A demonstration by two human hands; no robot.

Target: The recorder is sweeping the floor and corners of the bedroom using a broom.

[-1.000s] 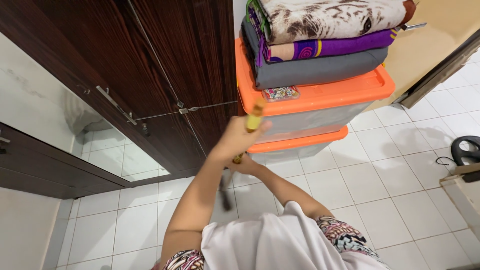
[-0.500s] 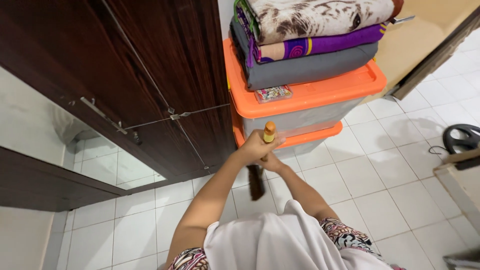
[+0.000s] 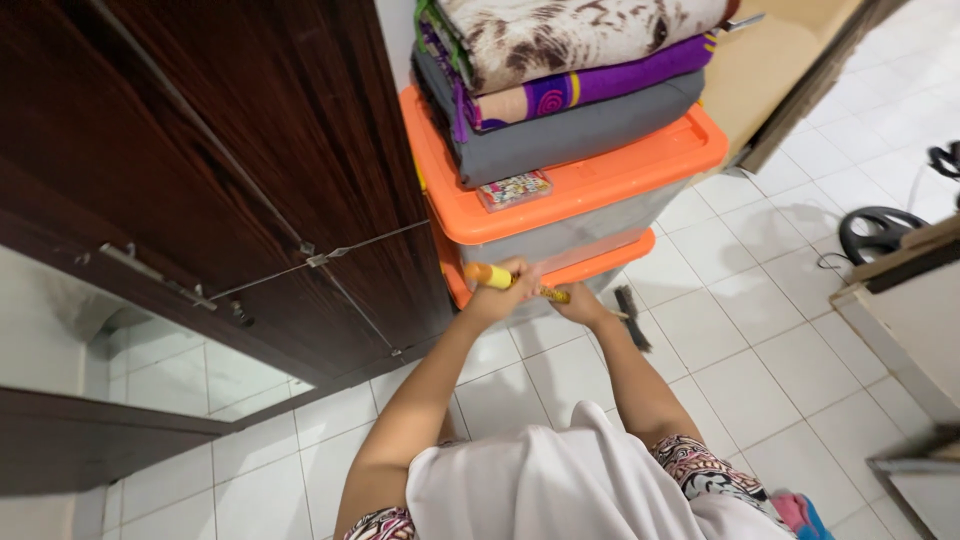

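Both hands' fingers grip the broom (image 3: pixel 560 294), swung from upright to right; left hand (image 3: pixel 500 296), right hand (image 3: pixel 580 303).

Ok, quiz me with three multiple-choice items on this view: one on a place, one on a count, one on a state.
1. Where does the stack of folded blankets lie?
A. on the floor tiles
B. on the top orange-lidded bin
C. inside the wardrobe

2. How many orange-lidded bins are stacked?
A. one
B. two
C. four

3. How is the broom held?
A. by both hands
B. by one hand only
C. it leans on the wardrobe, unheld

Key: 1 B, the blankets rest on the top bin's orange lid. 2 B, a lower bin shows beneath the top one. 3 A, the left hand and right hand both grip the handle.
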